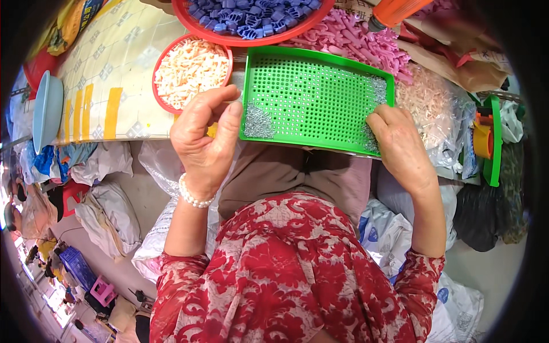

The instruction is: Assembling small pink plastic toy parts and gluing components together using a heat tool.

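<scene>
A green perforated tray (320,60) lies in front of me, its near edge above my lap. Small silvery screws (258,122) are heaped in its near left corner, with more along the right side. Pale dots fill many of its holes. My left hand (203,134), with a beaded bracelet at the wrist, is raised beside the tray's left end. Its thumb and forefinger are slightly apart, and nothing shows between them. My right hand (400,143) is closed over the tray's right wall, fingertips inside by the screws; its thumb is mostly hidden.
A red basket of cream-coloured pieces (191,71) sits left of the tray. Beyond stands a red basin of blue plastic parts (251,17), beside a pile of pink parts (354,43). An orange tool (394,11) hangs at the top right. White sacks (108,220) lie on the floor.
</scene>
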The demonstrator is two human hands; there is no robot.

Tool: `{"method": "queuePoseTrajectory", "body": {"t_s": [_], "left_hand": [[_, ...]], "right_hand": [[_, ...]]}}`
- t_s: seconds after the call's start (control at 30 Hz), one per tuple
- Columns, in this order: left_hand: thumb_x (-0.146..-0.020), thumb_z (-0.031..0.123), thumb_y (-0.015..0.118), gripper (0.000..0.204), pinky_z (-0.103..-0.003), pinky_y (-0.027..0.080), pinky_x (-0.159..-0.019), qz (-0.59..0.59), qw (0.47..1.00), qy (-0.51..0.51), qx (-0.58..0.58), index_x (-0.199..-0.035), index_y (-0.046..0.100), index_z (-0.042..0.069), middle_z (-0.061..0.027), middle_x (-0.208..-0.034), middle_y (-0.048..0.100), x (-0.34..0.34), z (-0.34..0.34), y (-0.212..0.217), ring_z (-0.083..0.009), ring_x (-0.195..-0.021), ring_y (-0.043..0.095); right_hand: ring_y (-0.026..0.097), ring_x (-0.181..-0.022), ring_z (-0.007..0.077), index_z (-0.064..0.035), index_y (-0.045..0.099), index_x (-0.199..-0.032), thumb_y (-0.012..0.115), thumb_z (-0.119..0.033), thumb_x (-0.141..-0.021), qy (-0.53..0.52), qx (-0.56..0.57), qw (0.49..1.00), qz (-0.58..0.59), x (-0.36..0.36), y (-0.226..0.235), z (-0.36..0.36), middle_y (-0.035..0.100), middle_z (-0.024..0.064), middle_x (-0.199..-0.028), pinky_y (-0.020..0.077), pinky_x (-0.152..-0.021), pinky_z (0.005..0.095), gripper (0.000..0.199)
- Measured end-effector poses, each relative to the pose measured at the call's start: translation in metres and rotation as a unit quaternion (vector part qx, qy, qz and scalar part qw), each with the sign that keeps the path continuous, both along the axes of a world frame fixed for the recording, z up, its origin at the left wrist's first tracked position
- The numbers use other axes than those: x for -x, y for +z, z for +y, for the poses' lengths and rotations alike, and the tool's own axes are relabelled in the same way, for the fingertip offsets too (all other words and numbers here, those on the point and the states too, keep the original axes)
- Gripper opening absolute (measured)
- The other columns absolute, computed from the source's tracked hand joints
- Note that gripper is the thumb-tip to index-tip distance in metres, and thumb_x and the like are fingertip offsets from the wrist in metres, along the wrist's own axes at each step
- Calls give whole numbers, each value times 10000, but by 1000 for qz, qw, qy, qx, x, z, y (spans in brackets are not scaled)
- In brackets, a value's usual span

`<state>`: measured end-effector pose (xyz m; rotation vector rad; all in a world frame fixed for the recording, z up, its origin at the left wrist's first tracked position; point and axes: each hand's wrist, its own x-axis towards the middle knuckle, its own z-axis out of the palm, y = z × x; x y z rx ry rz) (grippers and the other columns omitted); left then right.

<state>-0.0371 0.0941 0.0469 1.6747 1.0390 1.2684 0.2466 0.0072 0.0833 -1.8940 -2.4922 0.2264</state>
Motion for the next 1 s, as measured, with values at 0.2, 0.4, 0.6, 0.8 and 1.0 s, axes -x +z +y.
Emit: {"method": "queuePoseTrajectory", "body": {"t_s": [0.2, 0.4, 0.6, 0.8, 1.0], "left_hand": [[-816, 14, 660, 158, -231, 484, -643, 29, 999, -16, 2, -967, 638, -26, -79, -859, 644, -10, -4, -4, -107, -696, 594], [-819, 20, 660, 160, -241, 486, -643, 74, 996, -25, -46, -970, 634, -27, -97, -864, 640, -13, -8, -6, -133, -698, 595], [-813, 7, 660, 174, -270, 500, -681, 118, 986, -14, -115, -981, 633, -25, -120, -902, 641, -19, -10, -10, -173, -762, 610], [-808, -7, 648, 261, -294, 507, -746, 175, 962, 51, -204, -1067, 614, -19, -142, -1022, 623, -13, -13, -16, -214, -897, 608], [-828, -3, 612, 358, -313, 495, -792, 116, 992, 55, 0, -1180, 548, -26, -149, -1071, 604, -11, -26, -30, -230, -923, 608]], "right_hand": [[552, -812, 322, -11, 501, -784, 530, -8, -714, -27, 6, 1000, 8, 1, -1, -3, 537, 139, -795, 419, -716, 402, 76], [566, -727, 325, -34, 532, -795, 576, -11, -747, -25, -16, 998, 63, 1, -4, -7, 549, 116, -711, 431, -720, 401, 70], [592, -766, 301, -34, 571, -853, 590, 13, -741, -67, -90, 978, 176, -14, -17, -17, 586, 118, -753, 449, -742, 395, 123], [602, -709, 280, -29, 600, -907, 600, 16, -738, -54, -212, 962, 163, -8, -21, -18, 605, 115, -792, 475, -683, 354, 175], [576, -529, 244, -15, 595, -947, 637, -127, -842, -257, -162, 939, 163, -19, -31, -23, 598, 84, -661, 457, -523, 336, 159]]}}
